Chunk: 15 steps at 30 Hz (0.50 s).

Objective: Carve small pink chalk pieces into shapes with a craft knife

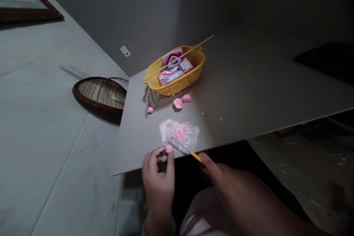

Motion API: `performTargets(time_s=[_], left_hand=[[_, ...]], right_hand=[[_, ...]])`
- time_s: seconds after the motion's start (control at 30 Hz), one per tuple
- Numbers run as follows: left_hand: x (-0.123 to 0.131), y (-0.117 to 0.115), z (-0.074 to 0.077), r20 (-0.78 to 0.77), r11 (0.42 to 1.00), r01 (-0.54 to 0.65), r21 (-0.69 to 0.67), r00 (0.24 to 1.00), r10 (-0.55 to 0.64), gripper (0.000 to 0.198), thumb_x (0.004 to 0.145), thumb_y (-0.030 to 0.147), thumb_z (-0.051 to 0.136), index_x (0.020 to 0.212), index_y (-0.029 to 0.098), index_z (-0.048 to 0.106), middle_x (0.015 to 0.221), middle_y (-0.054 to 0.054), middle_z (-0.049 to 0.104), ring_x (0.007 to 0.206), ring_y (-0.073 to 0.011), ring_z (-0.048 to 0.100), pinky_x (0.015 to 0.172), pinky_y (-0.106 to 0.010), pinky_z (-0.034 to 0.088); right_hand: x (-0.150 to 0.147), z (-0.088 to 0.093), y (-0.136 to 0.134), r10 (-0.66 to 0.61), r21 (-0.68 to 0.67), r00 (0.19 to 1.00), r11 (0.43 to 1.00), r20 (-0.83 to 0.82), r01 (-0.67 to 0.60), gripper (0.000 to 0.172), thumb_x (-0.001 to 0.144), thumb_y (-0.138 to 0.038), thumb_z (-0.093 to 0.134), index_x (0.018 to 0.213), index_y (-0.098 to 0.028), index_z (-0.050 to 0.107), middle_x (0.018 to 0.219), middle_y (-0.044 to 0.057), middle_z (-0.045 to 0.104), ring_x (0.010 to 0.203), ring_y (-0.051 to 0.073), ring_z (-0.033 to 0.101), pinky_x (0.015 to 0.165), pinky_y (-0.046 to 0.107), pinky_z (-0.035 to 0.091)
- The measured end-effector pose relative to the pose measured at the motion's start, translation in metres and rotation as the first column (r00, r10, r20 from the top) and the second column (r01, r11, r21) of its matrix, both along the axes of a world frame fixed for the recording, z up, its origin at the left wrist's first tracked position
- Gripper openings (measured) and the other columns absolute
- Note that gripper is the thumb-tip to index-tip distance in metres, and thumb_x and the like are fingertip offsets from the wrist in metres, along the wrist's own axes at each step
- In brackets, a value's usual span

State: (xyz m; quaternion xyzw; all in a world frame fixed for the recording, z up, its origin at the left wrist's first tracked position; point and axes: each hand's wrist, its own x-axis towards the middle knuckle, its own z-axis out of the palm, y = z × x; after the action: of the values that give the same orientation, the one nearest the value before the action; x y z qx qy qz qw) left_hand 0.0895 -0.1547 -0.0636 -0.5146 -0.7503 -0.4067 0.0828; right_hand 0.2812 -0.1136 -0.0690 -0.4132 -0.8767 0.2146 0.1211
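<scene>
My left hand pinches a small faceted pink piece of soap between thumb and fingers at the table's near edge. My right hand grips a craft knife by its yellow handle. Its thin blade points left over a heap of pink and white shavings, just right of the held piece. Farther back lie two pink soap chunks, a round one and a blockier one. A small pink piece lies to their left, with a twisted cord by it.
A yellow plastic basket with several pink-and-white boxes stands at the back, a thin stick across its rim. Small pink crumbs dot the grey table. Left of the table is a brown wood-rimmed woven seat.
</scene>
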Motion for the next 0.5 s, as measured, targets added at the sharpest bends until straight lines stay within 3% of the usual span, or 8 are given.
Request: performTargets(time_s=[0.2,0.5], left_hand=[[-0.004,-0.002,0.007,0.013,0.997,0.045,-0.057,0.999,-0.044,0.012,0.093,0.031,0.069,0.101,0.023,0.069,0.097,-0.004,0.070,0.089,-0.0191,0.065,0.081,-0.033,0.052],[-0.008,-0.001,0.000,-0.037,0.990,0.134,0.042,0.990,-0.133,0.007,0.090,0.019,0.071,0.097,0.021,0.070,0.093,-0.004,0.070,0.088,-0.0180,0.067,0.081,-0.034,0.055]], right_hand=[[0.003,0.006,-0.003,0.135,-0.145,0.987,0.982,0.085,-0.121,0.077,0.075,0.002,0.053,0.149,-0.018,0.052,0.092,0.007,0.078,0.068,0.025,0.075,0.057,0.033,0.054],[0.002,-0.006,-0.010,0.120,0.026,0.993,0.992,-0.011,-0.120,0.081,0.064,-0.007,0.061,0.144,-0.020,0.056,0.076,0.001,0.074,0.054,0.022,0.070,0.045,0.030,0.031]])
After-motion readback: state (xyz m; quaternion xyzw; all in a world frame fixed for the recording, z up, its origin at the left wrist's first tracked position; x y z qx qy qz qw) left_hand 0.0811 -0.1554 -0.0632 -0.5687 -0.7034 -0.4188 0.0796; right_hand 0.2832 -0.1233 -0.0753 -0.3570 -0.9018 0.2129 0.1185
